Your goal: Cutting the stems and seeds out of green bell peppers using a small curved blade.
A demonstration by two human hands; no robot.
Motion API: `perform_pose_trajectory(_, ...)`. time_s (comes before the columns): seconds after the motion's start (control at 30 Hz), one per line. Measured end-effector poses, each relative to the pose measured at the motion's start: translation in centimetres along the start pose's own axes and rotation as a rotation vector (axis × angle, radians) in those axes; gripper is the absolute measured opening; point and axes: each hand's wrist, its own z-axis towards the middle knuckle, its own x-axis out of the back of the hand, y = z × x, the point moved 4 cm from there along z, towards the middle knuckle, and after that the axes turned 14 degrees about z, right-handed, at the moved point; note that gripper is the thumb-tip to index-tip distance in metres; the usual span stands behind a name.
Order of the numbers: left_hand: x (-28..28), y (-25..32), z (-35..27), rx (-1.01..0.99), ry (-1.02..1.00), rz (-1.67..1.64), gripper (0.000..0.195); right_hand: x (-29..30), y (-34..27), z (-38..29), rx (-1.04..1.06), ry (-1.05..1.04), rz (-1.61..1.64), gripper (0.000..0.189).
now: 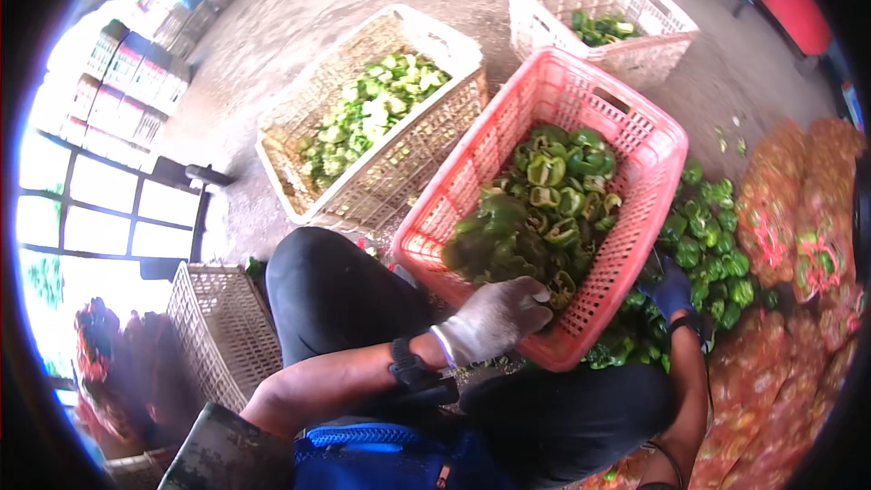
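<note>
My left hand [500, 318], in a pale knit glove, is over the near end of a pink plastic crate [449, 199]. Its fingers are curled, and whether anything is inside them is hidden. Cut green bell peppers [554, 184] fill much of the crate's bottom; those just beyond this hand [493, 235] look blurred. My right hand [670, 291], in a blue glove, is down outside the crate's right wall. It reaches among whole green bell peppers [711, 231] heaped on the floor. The crate's edge and shadow partly obscure its fingers, so its grip is unclear.
A whitish crate [367, 199] of pale green pepper pieces stands left of the pink one, another white crate [544, 13] behind. Red mesh sacks [769, 381] line the right side. A beige crate [224, 327] sits by my left knee. Stacked crates [129, 75] stand far left.
</note>
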Motion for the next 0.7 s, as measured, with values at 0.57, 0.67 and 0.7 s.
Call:
perform_pose_trajectory(0.57, 3.6, 5.8, -3.5, -0.260, -0.063, -0.626, 0.089, 9.7, -28.2, -10.2, -0.199, -0.214, 1.283, 0.041)
perform_pose_trajectory(0.67, 4.4, 7.3, -4.8, -0.411, -0.074, -0.625, 0.090, 6.5, -36.3, -11.2, -0.201, -0.270, 1.137, 0.034)
perform_pose_trajectory(0.7, 4.7, 7.7, -5.2, -0.471, -0.086, -0.643, 0.090, 5.3, -37.8, -11.4, -0.182, -0.267, 1.107, 0.030)
